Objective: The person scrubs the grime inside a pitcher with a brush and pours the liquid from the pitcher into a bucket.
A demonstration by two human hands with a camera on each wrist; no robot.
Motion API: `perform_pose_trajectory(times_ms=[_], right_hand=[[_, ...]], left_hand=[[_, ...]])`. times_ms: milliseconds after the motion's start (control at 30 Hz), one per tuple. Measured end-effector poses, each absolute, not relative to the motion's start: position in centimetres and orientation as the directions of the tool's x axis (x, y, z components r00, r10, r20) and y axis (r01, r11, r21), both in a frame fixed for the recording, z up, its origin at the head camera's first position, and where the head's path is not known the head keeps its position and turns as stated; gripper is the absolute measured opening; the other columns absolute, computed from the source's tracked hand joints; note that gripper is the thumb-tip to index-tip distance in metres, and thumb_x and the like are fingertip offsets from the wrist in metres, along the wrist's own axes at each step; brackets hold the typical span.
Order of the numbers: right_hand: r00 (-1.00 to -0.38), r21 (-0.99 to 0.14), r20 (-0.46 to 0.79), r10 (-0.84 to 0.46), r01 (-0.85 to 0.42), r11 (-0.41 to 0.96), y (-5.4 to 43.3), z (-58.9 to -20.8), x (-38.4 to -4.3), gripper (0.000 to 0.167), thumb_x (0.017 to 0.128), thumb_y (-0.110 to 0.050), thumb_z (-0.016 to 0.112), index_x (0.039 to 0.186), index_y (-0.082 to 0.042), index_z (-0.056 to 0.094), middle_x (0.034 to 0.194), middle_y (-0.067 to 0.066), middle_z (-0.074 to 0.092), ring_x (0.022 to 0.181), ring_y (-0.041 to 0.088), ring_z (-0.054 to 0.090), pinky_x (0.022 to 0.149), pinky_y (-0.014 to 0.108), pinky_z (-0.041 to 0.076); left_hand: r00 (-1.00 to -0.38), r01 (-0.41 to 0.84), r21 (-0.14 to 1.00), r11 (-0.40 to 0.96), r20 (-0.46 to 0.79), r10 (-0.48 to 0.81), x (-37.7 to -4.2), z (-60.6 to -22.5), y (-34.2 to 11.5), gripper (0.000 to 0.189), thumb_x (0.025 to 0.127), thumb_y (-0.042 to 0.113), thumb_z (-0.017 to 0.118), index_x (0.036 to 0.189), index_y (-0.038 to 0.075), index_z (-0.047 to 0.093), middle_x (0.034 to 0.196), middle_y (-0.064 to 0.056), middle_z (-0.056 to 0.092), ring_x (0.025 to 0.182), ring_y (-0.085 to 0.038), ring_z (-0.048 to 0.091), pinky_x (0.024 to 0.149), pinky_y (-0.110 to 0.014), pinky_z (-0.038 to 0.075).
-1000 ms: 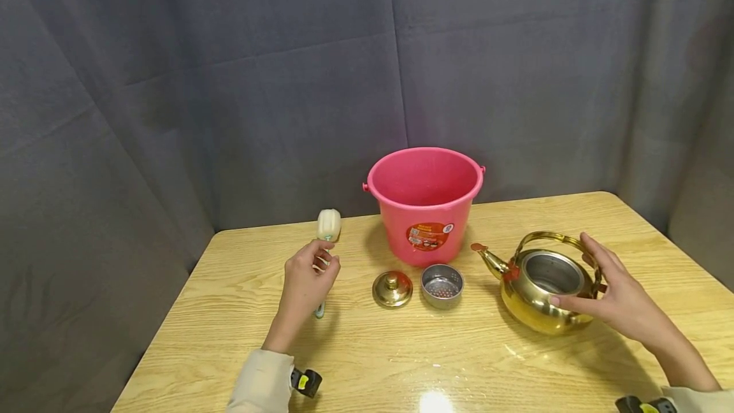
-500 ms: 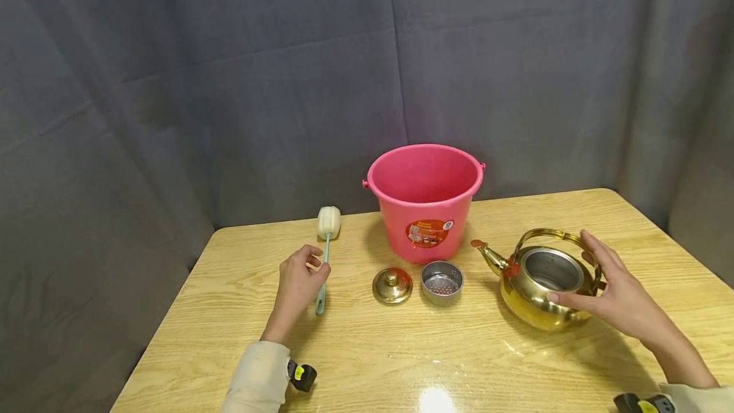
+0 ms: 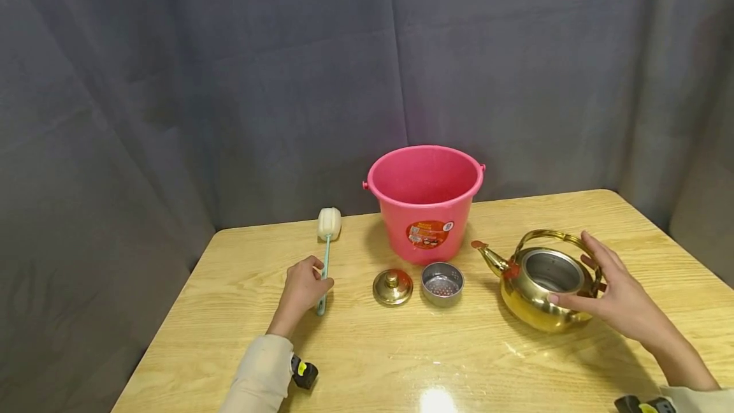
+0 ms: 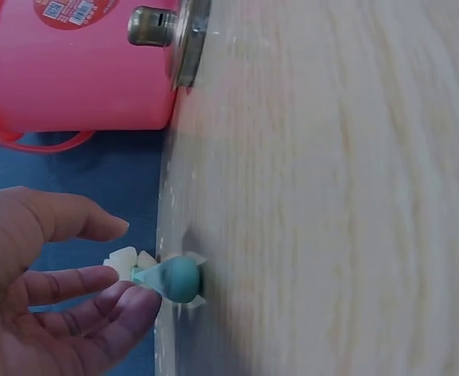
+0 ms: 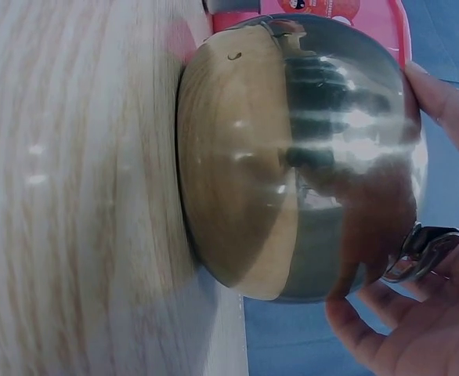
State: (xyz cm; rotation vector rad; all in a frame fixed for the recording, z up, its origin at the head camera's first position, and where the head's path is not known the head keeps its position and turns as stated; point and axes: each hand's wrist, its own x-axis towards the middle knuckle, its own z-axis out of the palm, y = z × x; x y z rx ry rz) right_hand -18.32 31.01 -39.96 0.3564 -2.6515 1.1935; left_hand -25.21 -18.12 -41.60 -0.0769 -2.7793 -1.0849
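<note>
Head view: the left hand (image 3: 304, 285) is at the green handle of a sponge-headed brush (image 3: 329, 224), which lies lengthwise on the wooden table (image 3: 355, 349), sponge end farther from the person. The right hand (image 3: 622, 304) is at the gold kettle (image 3: 536, 311), thumb on its body, fingers by the base of the raised handle; kettle upright, mouth uncovered, spout toward the pink bucket (image 3: 395, 225). A gold lid (image 3: 392, 289) and a metal strainer (image 3: 441, 300) lie side by side in front of the bucket.

Left wrist view: thumb and fingers apart; fingertips close to the brush handle, its rounded end (image 4: 184, 279) just beyond them. Contact: cannot tell.

Right wrist view: thumb and bent fingers hold opposite sides of the kettle's upper body. The kettle's base rests on the table.
</note>
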Motion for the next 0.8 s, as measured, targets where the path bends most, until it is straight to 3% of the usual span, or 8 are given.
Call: perform_pose_trajectory(times_ms=[200, 800], right_hand=[[-0.948, -0.705, 0.286, -0.138, -0.306, 0.64, 31.03, -40.04, -18.35, 0.115, 0.076, -0.019, 0.084, 0.157, -0.015, 0.001, 0.157, 0.023, 0.008, 0.127, 0.054, 0.032, 0.072, 0.004, 0.031], [-0.949, -0.712, 0.282, -0.14, -0.305, 0.633, 31.01, -40.13, -18.45, 0.116, 0.077, -0.021, 0.083, 0.157, -0.02, -0.001, 0.158, 0.02, 0.006, 0.128, 0.054, 0.031, 0.076, 0.008, 0.036]], left_hand=[[-0.991, 0.067, 0.679, 0.731, 0.129, -0.029, -25.46, -41.91, -18.14, 0.036, 0.081, 0.005, 0.07, 0.112, -0.01, 0.057, 0.078, -0.01, 0.056, 0.062, -0.019, 0.053, 0.051, -0.03, 0.046], [-0.995, 0.039, 0.634, 0.772, 0.094, -0.028, -26.16, -42.41, -18.2, 0.036, 0.078, 0.001, 0.073, 0.11, -0.009, 0.057, 0.088, -0.015, 0.063, 0.075, -0.024, 0.062, 0.058, -0.034, 0.052]])
